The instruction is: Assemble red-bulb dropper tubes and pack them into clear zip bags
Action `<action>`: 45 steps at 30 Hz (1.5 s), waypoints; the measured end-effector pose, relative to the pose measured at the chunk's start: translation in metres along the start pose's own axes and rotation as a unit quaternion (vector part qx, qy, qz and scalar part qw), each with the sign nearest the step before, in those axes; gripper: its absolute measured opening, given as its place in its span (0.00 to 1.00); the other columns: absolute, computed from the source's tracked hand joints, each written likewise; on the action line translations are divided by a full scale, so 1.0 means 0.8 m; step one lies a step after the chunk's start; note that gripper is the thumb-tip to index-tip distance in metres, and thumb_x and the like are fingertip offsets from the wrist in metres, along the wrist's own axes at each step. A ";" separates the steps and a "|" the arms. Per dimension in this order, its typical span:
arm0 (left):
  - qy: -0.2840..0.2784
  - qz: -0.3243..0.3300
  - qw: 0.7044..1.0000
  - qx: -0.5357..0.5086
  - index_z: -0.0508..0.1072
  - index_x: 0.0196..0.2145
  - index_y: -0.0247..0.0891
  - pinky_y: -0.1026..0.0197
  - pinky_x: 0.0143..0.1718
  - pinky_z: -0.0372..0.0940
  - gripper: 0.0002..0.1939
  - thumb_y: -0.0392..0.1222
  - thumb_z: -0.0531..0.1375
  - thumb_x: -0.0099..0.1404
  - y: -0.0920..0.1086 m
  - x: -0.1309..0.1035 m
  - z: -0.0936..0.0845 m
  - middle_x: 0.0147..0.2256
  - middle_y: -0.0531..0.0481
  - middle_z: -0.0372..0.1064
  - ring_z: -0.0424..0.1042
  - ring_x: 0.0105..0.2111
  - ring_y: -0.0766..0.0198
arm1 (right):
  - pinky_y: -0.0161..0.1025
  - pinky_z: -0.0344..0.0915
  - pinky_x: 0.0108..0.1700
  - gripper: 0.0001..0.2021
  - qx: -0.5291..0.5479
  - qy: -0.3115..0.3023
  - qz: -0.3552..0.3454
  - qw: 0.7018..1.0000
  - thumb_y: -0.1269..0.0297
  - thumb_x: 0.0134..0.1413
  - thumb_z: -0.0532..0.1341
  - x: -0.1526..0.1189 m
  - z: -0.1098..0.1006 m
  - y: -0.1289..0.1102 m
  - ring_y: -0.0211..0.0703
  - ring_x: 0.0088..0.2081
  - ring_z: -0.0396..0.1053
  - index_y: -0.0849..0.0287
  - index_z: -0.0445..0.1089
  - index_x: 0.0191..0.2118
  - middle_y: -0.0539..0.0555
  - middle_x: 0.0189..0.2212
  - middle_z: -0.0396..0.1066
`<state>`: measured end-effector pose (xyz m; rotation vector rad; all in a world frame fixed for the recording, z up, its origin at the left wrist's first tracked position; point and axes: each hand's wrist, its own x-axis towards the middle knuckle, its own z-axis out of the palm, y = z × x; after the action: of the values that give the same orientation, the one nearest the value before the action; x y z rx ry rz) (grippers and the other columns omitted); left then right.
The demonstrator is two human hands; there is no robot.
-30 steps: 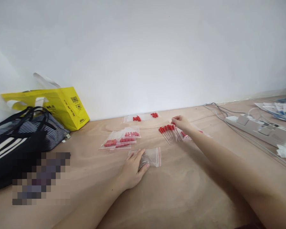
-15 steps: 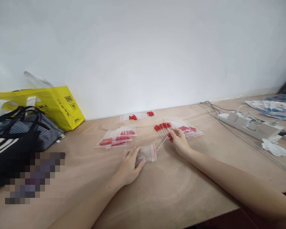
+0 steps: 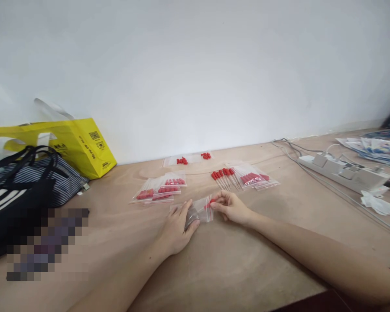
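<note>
My left hand (image 3: 177,227) lies flat with thumb and fingers spread, pressing on a small clear zip bag (image 3: 195,214) on the table. The bag's red-lined mouth faces right. My right hand (image 3: 232,208) pinches a dropper by its red bulb (image 3: 212,201) at that mouth. Its thin tube seems to be inside the bag, though it is hard to make out. Behind my right hand lies a row of red-bulbed droppers (image 3: 223,173). Filled zip bags (image 3: 251,178) are stacked to the right of the row, and more filled bags (image 3: 162,189) lie to the left.
Loose red bulbs (image 3: 182,160) rest on clear plastic by the wall. At the left stand a yellow bag (image 3: 81,147) and a dark striped bag (image 3: 66,186). A white power strip (image 3: 338,175) with cables, a crumpled tissue (image 3: 378,203) and printed packets (image 3: 373,147) occupy the right.
My right hand has moved left and toward me, bringing the dropper from beside the row to the zip bag's mouth. My left hand stays on the bag.
</note>
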<state>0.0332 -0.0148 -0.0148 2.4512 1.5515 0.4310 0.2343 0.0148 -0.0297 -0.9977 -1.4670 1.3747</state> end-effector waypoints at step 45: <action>-0.084 0.093 0.991 -0.040 0.57 0.54 0.41 0.51 0.56 0.49 0.25 0.51 0.50 0.61 -0.014 -0.007 -0.028 0.57 0.49 0.51 0.48 0.57 0.57 | 0.32 0.59 0.22 0.18 -0.138 0.317 -0.103 0.933 0.52 0.50 0.51 0.042 -0.088 -0.017 0.33 0.20 0.61 0.59 0.55 0.43 0.48 0.24 0.66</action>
<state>0.0132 -0.0149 0.0015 2.5074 1.2242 0.3009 0.2912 0.0674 -0.0126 -1.2740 -1.2306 0.6097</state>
